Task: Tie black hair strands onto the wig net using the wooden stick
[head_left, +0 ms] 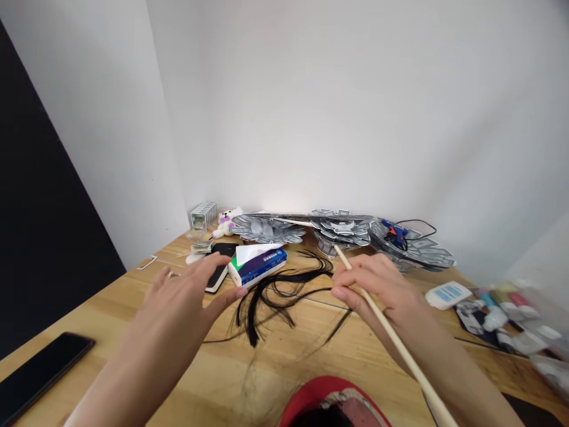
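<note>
A long, pale wooden dowel (391, 338) was gripped in the right hand (377, 290), with the fingers clenched around its shaft. Its upper end was angled past the knuckles, and its lower end ran out of view at the bottom edge. The hand and dowel were positioned to the right of a blue, white and green tissue box (256, 267), which was lying on a wooden bench (284, 367).

A loose hank of black hair (262, 302) was spread across the bench directly in front of the tissue box, with some strands reaching beneath the right hand. The left hand (191, 302) was held in front of the box and to its left, its fingers spread and released, with nothing grasped. Whether its thumb touched the box could not be told.

A black notebook (221, 264) was placed just left of the tissue box. Behind the box, banknote-printed paper rosettes (267, 230) were ranged in a row, with a blue hot glue gun (395, 234) lying on them, and a white plush bear (226, 222) was seated behind and to the left. Well to the right of the box, a clear bag of paint tubes (507, 314) was seen. A black smartphone (44, 379) was lying well to the left.
</note>
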Action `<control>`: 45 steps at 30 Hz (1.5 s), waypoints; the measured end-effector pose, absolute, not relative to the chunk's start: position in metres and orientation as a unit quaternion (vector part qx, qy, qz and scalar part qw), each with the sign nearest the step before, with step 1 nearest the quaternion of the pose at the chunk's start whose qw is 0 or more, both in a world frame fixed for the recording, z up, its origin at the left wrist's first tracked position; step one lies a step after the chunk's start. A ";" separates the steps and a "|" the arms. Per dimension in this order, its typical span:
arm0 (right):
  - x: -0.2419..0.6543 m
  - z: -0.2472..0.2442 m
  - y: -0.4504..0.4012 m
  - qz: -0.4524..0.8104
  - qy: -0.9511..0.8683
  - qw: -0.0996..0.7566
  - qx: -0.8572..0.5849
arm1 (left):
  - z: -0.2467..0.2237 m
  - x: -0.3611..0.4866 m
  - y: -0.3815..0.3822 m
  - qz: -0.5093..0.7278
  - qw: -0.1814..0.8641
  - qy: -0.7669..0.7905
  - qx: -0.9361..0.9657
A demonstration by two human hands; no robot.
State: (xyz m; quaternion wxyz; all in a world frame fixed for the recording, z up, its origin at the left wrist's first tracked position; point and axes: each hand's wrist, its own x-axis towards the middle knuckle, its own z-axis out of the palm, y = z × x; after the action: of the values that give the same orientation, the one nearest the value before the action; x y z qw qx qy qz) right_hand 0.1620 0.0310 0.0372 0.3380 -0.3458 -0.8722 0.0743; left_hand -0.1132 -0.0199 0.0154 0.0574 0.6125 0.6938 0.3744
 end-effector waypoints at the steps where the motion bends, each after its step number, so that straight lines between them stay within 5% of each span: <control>1: 0.154 0.043 0.029 0.060 -0.887 0.318 -0.329 | 0.018 -0.111 -0.025 0.400 0.062 0.685 0.606; 10: 0.103 0.064 -0.007 0.061 -0.906 0.336 -0.248 | 0.033 -0.050 -0.043 0.615 0.501 0.289 0.535; 14: 0.097 0.067 -0.014 0.044 -0.900 0.358 -0.245 | 0.033 -0.035 -0.035 0.615 0.620 0.188 0.450; 26: 0.121 0.040 -0.021 0.040 -0.847 0.429 -0.311 | 0.021 -0.035 -0.039 0.516 0.451 0.362 0.632; 37: 0.139 0.025 -0.033 0.107 -0.778 0.500 -0.364 | 0.023 -0.024 -0.042 0.460 0.461 0.360 0.668; 45: 0.181 0.008 -0.025 0.197 -0.720 0.446 -0.493 | -0.006 -0.012 -0.033 0.452 0.313 0.450 0.704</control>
State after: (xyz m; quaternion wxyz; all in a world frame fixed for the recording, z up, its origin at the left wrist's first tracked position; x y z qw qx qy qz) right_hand 0.1806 -0.0246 0.0079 0.4462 -0.4932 -0.7204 0.1966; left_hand -0.0120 -0.0334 -0.0063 0.3129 0.7036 0.4499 0.4523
